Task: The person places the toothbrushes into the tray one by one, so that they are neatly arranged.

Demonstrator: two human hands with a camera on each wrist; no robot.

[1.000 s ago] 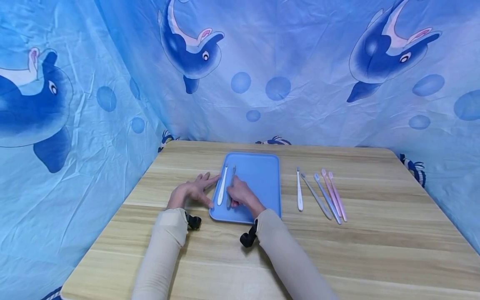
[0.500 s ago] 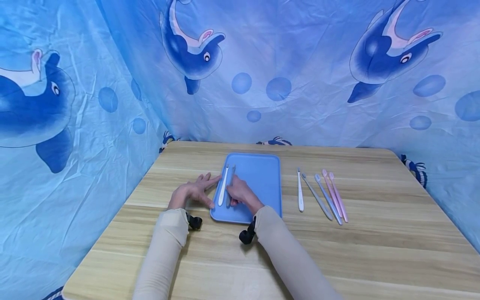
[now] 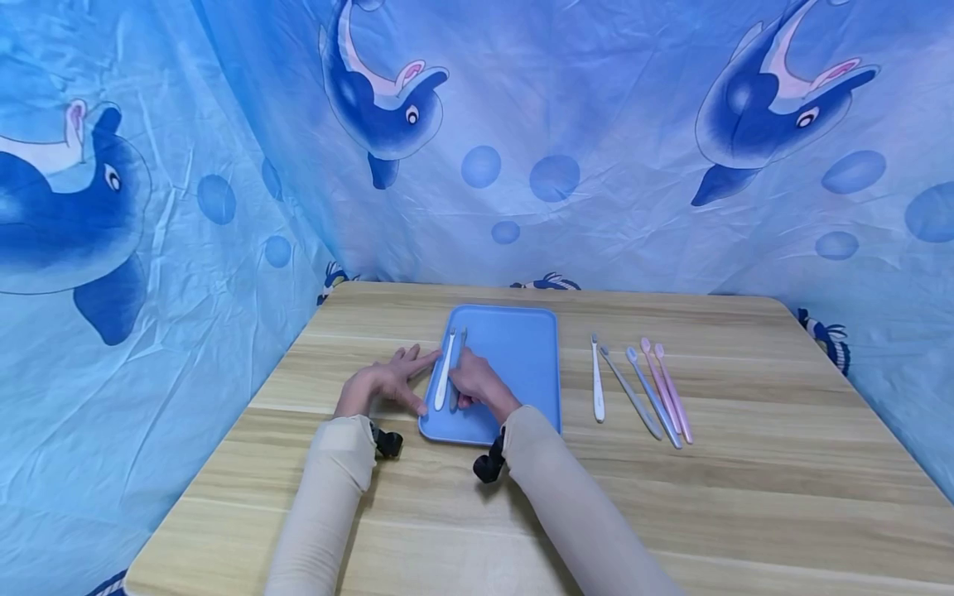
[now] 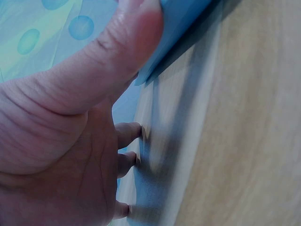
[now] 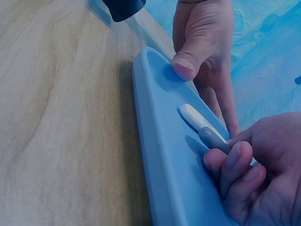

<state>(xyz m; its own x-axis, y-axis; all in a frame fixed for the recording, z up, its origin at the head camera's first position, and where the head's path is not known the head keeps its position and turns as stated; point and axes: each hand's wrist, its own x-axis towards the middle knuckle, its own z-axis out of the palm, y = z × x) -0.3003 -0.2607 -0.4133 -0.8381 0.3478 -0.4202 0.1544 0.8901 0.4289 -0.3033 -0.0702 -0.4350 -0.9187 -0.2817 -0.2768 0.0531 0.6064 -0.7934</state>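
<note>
A blue tray [image 3: 522, 364] lies on the table with a white toothbrush [image 3: 445, 372] along its left side. Close beside that brush, on its right, is a grey toothbrush [image 3: 461, 341]. My right hand [image 3: 483, 383] pinches the grey toothbrush by its handle, low over the tray floor; the right wrist view shows the grey handle end [image 5: 212, 138] next to the white one, above the curled fingers. My left hand [image 3: 386, 382] is spread at the tray's left edge. Its thumb [image 4: 141, 33] touches the rim, and other fingertips rest on the tabletop.
Right of the tray lie a white toothbrush [image 3: 599, 381], a grey one [image 3: 632, 396], a blue one [image 3: 654, 399] and two pink ones [image 3: 674, 397], roughly side by side. Blue dolphin-print cloth [image 3: 522, 165] stands behind and left of the wooden table [image 3: 782, 463].
My right hand has shifted the grey toothbrush slightly left, narrowing its gap to the white one. The left hand keeps its place at the tray edge.
</note>
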